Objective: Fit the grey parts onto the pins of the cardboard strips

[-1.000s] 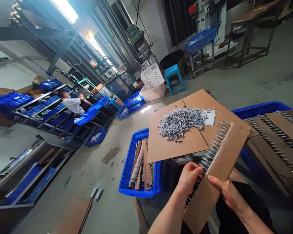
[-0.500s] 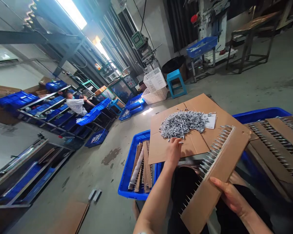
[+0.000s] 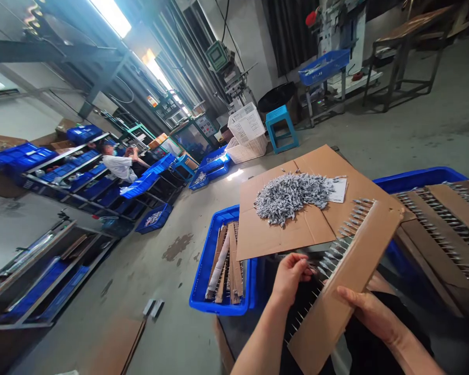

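My right hand [image 3: 369, 312] grips a long cardboard strip [image 3: 347, 297], thumb on its face, holding it at a slant. Thin pins stick out along the strip's left edge. Small grey pointed pieces [image 3: 346, 229] sit on the upper pins, while the lower pins [image 3: 300, 317] are bare. My left hand [image 3: 293, 273] is pinched beside the pins around mid-strip, just below the last covered ones. A small grey piece seems to be between its fingertips, mostly hidden. Beyond lies a heap of the same grey pieces [image 3: 285, 198] on a flat cardboard sheet [image 3: 266, 239].
A blue bin [image 3: 201, 291] with pinned cardboard strips [image 3: 234, 271] stands left of the sheet. Another blue bin [image 3: 422, 176] on the right carries filled strips [image 3: 445, 234]. A white paper [image 3: 338, 190] lies by the heap. A co-worker [image 3: 117, 164] sits further back, near shelves.
My left hand has come from the near edge of the heap back toward me, to the pins of the strip. My right hand and the strip have stayed nearly still.
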{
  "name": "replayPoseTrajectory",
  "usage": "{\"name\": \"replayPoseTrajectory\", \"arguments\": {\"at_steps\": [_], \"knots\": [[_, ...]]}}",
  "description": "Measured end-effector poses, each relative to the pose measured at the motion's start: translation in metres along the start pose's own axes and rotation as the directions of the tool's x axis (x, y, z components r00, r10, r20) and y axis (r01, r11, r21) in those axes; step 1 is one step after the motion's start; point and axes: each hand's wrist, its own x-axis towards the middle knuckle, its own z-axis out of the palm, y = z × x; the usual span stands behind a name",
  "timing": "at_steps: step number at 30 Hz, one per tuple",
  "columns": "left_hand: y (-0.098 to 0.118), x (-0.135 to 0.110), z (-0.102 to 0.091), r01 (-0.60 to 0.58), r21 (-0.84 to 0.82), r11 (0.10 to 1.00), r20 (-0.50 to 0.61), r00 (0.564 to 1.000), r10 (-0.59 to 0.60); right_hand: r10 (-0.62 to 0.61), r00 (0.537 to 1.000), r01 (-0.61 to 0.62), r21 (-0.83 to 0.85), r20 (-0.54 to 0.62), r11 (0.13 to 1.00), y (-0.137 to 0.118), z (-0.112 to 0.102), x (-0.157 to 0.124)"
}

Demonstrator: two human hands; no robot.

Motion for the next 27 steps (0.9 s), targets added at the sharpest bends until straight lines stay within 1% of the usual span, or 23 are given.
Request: {"name": "replayPoseTrajectory", "arguments": {"at_steps": [2, 3, 6, 9, 15, 19, 23, 27], "knots": [[-0.012, -0.013, 0.003, 0.135, -0.160, 0.978, 0.025, 0.991, -0.133, 0.018, 1.000, -0.018, -0.006, 0.000, 1.000, 0.004, -0.004, 0.002], [-0.016, -0.017, 0.004, 0.178, -0.201, 0.963, 0.032, 0.984, -0.175, 0.042, 0.999, -0.042, -0.007, 0.005, 0.999, 0.005, -0.005, 0.002], [-0.021, -0.018, 0.005, 0.235, -0.205, 0.950, 0.048, 0.972, -0.230, 0.094, 0.996, -0.094, -0.015, 0.004, 0.996, 0.008, -0.007, 0.004], [-0.019, -0.017, 0.005, 0.269, -0.163, 0.949, 0.069, 0.963, -0.261, 0.098, 0.995, -0.098, -0.028, 0.003, 0.995, 0.006, -0.006, 0.004], [-0.018, -0.019, 0.009, 0.298, -0.166, 0.940, 0.106, 0.953, -0.283, 0.085, 0.996, -0.084, -0.022, 0.031, 0.996, 0.007, -0.006, 0.005], [-0.020, -0.020, 0.010, 0.295, -0.183, 0.938, 0.123, 0.953, -0.276, 0.078, 0.995, -0.077, -0.020, 0.057, 0.997, 0.007, -0.005, 0.005], [-0.021, -0.021, 0.010, 0.284, -0.200, 0.938, 0.123, 0.957, -0.264, 0.083, 0.995, -0.083, 0.001, 0.058, 0.997, 0.007, -0.003, 0.005], [-0.018, -0.022, 0.011, 0.272, -0.226, 0.936, 0.108, 0.961, -0.253, 0.059, 0.991, -0.053, -0.056, 0.117, 0.997, 0.013, -0.008, 0.005]]}}
